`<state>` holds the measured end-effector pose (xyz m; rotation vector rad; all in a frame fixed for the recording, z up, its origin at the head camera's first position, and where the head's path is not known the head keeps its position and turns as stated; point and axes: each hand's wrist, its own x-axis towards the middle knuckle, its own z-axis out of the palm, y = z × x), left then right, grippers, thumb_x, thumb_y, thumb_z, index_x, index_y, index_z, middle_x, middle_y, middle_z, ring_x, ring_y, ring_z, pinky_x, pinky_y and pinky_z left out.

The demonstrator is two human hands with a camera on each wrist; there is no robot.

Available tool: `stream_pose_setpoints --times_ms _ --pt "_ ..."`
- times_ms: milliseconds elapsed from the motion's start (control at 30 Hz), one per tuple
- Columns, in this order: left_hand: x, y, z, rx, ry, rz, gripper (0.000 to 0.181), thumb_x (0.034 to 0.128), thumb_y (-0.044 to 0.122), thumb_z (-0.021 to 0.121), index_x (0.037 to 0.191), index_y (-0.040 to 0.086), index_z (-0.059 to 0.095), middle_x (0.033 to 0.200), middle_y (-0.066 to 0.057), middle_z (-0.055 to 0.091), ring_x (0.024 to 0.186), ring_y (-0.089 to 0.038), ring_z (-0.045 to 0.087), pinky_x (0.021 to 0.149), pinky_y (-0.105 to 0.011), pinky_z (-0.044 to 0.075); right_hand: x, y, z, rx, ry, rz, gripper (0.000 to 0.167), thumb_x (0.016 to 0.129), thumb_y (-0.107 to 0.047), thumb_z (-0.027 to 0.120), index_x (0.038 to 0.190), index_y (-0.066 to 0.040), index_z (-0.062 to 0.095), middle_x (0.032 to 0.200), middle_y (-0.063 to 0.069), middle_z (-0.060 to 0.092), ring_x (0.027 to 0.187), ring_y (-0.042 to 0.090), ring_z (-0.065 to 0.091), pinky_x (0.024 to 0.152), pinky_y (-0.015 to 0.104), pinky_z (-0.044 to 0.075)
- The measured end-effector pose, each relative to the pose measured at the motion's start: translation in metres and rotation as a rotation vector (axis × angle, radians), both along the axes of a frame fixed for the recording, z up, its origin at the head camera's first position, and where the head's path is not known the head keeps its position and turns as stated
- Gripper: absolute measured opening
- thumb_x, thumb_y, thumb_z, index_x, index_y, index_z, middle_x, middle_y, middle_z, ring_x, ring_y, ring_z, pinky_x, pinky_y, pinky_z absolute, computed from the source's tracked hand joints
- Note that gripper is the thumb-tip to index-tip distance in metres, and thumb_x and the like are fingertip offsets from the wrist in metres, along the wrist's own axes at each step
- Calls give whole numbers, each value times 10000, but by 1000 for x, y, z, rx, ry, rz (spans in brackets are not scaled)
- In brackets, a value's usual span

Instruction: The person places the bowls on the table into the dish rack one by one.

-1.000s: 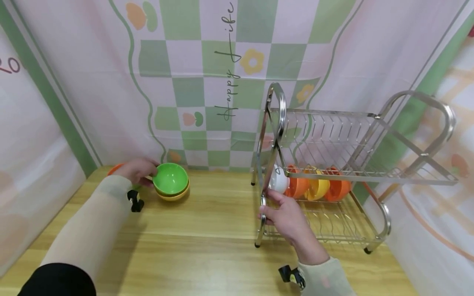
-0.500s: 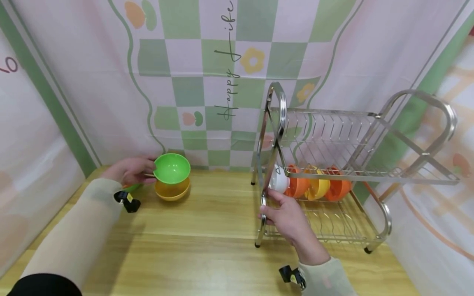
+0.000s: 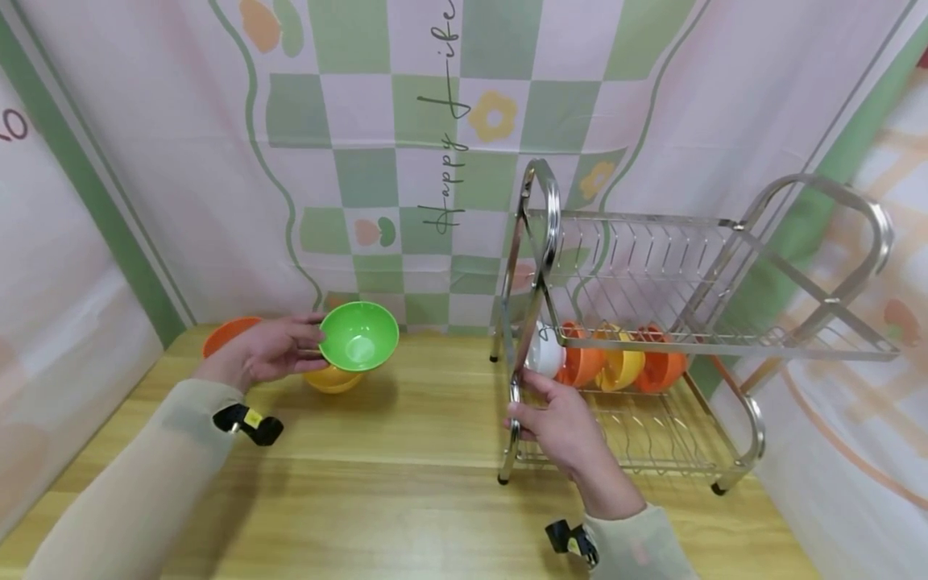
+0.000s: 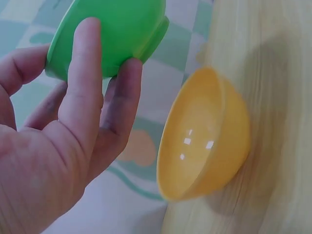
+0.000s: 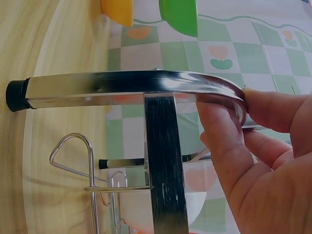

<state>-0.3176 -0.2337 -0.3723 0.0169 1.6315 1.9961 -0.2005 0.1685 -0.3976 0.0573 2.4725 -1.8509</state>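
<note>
My left hand (image 3: 279, 348) pinches the rim of a green bowl (image 3: 360, 337) and holds it in the air, tilted toward me. Below it a yellow bowl (image 4: 204, 136) stands on the table, apart from the green one in the left wrist view. With thumb and fingers my right hand (image 3: 569, 427) grips the left end frame of a two-tier metal dish rack (image 5: 161, 87). On the rack's lower tier a white bowl (image 3: 546, 352), an orange bowl (image 3: 582, 356), a yellow bowl (image 3: 619, 358) and another orange bowl (image 3: 661, 362) stand on edge in a row.
Behind my left hand another orange bowl (image 3: 228, 334) sits at the table's far left, partly hidden. The rack's upper tier (image 3: 638, 282) overhangs the row of bowls. A patterned cloth (image 3: 428, 185) hangs along the back of the wooden table (image 3: 406, 499).
My left hand has lifted the green bowl off the yellow bowl and carried it a little to the right. The right hand keeps its grip on the rack.
</note>
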Motion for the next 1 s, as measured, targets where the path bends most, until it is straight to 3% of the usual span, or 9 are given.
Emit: stream_pose_setpoints --times_ms 700,867,1000 --pt "55 38 -15 100 69 -64 589 988 22 553 1523 -4 307 1178 -166 606 1020 -338 640 911 -414 556 1 0 -1 -19 4 2 603 950 6 643 1508 -77 430 1511 182 413 894 329 697 738 372 610" --pt "70 46 -21 152 72 -113 630 997 30 546 1544 -26 237 1174 -184 630 1007 -321 658 889 -411 567 1 0 1 30 15 22 601 964 -22 632 1520 -105 420 1514 170 414 891 290 699 753 375 608" --pt "79 54 -23 174 76 -136 669 997 36 552 1551 -44 185 1181 -180 633 1009 -306 661 888 -407 568 6 2 5 177 46 26 644 970 -143 657 1547 -148 369 1490 114 457 983 254 666 760 382 597"
